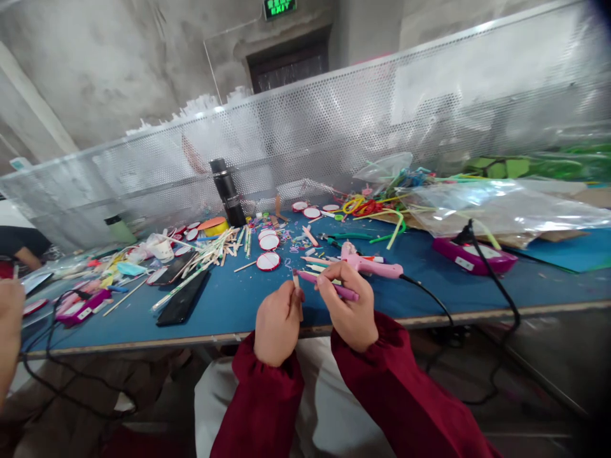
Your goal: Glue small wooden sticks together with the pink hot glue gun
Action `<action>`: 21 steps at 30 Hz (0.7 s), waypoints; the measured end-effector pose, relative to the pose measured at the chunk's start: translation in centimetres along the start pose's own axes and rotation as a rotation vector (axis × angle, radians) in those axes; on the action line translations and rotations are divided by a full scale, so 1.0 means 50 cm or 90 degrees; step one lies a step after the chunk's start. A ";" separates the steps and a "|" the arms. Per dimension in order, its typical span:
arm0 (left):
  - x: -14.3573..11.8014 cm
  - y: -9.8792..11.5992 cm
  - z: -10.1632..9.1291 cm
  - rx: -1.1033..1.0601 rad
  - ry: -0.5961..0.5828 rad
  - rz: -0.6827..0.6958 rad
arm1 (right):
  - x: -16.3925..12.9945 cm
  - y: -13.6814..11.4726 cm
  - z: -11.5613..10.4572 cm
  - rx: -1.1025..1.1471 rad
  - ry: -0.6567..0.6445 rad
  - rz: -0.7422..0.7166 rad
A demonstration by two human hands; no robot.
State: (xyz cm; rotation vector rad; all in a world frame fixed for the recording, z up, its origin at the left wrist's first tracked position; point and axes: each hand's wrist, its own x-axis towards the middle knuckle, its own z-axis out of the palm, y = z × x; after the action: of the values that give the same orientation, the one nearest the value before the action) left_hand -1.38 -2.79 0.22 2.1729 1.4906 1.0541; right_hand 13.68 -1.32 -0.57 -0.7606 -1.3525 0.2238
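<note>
My left hand (278, 323) is closed on a small flat wooden stick (296, 278), which points upward between thumb and fingers. My right hand (352, 306) is wrapped round a purple-pink marker (344, 292) like a pen, its tip close to the top of the stick. Whether tip and stick touch I cannot tell. Just beyond the right hand lies a pink glue gun (375, 266) with a black cord. Several coloured pencils or markers (317, 261) lie behind the marker. A white disc with a red rim (268, 261) rests beyond my left hand.
A black phone (184, 302) lies left, near loose sticks (224, 247) and a tall black bottle (228, 194). Purple corded boxes stand right (472, 256) and left (83, 310). Plastic bags (515, 207) cover the right rear. Another person's hand (9, 324) shows at the left edge. A perforated panel (305, 140) closes the back.
</note>
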 end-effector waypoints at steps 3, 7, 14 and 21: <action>-0.001 -0.001 -0.001 0.009 0.003 0.004 | 0.002 0.002 0.000 0.003 -0.005 0.002; 0.000 -0.003 0.002 0.011 0.014 0.018 | 0.005 0.001 0.000 0.006 -0.006 0.007; 0.005 -0.009 0.007 -0.049 -0.006 0.019 | 0.001 0.005 0.001 0.034 -0.011 0.041; 0.008 -0.016 0.002 -0.095 -0.023 0.025 | 0.001 -0.004 -0.001 0.064 -0.007 0.054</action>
State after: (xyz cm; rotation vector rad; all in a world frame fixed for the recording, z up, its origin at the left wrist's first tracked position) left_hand -1.79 -2.08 -0.19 2.1133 1.3156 1.0964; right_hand 13.66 -1.45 -0.41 -0.7338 -1.3112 0.3611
